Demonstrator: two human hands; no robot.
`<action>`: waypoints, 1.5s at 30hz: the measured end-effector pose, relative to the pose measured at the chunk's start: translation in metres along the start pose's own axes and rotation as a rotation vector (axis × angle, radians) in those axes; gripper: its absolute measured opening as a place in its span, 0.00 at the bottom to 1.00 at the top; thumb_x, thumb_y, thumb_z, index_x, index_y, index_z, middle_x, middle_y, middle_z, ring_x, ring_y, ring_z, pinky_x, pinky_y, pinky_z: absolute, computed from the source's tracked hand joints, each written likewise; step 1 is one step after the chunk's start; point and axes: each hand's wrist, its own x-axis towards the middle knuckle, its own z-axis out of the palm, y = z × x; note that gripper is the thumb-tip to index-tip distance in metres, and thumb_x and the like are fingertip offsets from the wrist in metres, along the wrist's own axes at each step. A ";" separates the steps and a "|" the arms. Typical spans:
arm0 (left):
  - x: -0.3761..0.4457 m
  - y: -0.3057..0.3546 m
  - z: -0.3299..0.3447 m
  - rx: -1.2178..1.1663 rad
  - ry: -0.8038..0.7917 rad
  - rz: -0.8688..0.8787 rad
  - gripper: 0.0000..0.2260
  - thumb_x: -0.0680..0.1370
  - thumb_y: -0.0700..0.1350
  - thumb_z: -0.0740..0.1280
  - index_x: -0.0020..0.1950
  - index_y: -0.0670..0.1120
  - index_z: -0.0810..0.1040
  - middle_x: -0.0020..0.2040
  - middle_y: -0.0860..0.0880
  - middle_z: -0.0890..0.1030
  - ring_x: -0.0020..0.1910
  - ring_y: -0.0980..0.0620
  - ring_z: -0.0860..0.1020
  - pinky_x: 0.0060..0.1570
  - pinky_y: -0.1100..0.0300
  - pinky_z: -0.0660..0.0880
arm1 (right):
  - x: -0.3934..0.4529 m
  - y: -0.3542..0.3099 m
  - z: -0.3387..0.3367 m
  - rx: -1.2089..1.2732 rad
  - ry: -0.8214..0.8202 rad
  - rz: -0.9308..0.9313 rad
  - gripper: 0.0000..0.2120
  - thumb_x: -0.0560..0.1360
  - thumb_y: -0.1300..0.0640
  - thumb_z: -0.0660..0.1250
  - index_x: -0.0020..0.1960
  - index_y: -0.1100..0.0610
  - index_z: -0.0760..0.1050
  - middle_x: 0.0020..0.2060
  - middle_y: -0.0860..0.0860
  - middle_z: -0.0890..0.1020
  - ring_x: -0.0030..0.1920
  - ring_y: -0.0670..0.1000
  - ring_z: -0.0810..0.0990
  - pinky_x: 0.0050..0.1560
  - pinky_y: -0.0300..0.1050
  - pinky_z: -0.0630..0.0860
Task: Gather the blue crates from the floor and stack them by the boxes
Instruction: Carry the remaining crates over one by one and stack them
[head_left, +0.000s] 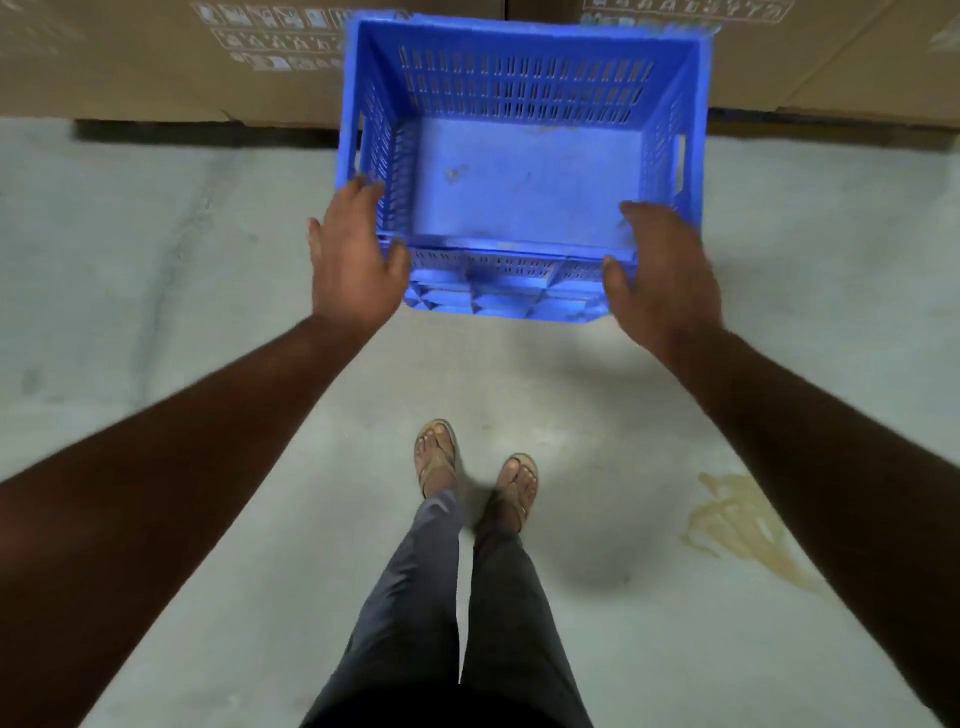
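A blue slotted crate (524, 176) is in front of me, open side up and with nothing in it, its far rim against the cardboard boxes (156, 62). My left hand (353, 260) holds its near left corner, fingers along the side wall and thumb on the front rim. At the near right corner my right hand (660, 275) holds on, fingers over the rim and thumb on the front wall. Ribbed blue plastic shows below the front rim; I cannot tell whether that is a second crate underneath.
Large cardboard boxes (831, 57) line the far side of the grey concrete floor (156, 260). My feet in sandals (475, 473) stand a step back from the crate. A yellowish stain (737, 519) marks the floor at the right.
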 end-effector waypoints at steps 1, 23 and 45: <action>-0.022 0.015 -0.015 -0.091 0.002 0.014 0.24 0.77 0.42 0.65 0.73 0.40 0.71 0.74 0.42 0.72 0.74 0.44 0.70 0.74 0.56 0.61 | -0.019 -0.019 -0.012 0.060 0.008 -0.036 0.26 0.78 0.54 0.64 0.74 0.60 0.70 0.68 0.59 0.76 0.68 0.63 0.73 0.71 0.52 0.66; -0.350 -0.025 -0.293 -0.749 0.433 -0.465 0.12 0.82 0.39 0.64 0.62 0.51 0.80 0.59 0.59 0.83 0.55 0.56 0.83 0.60 0.55 0.78 | -0.213 -0.412 -0.093 0.424 -0.301 -0.541 0.16 0.80 0.51 0.62 0.66 0.48 0.78 0.58 0.41 0.81 0.55 0.44 0.80 0.57 0.51 0.78; -0.516 -0.413 -0.535 -0.829 0.746 -0.899 0.13 0.81 0.38 0.65 0.61 0.53 0.79 0.54 0.54 0.85 0.52 0.54 0.84 0.52 0.57 0.79 | -0.294 -0.841 0.166 0.463 -0.760 -0.604 0.12 0.80 0.57 0.66 0.61 0.49 0.82 0.55 0.41 0.84 0.53 0.37 0.80 0.47 0.28 0.73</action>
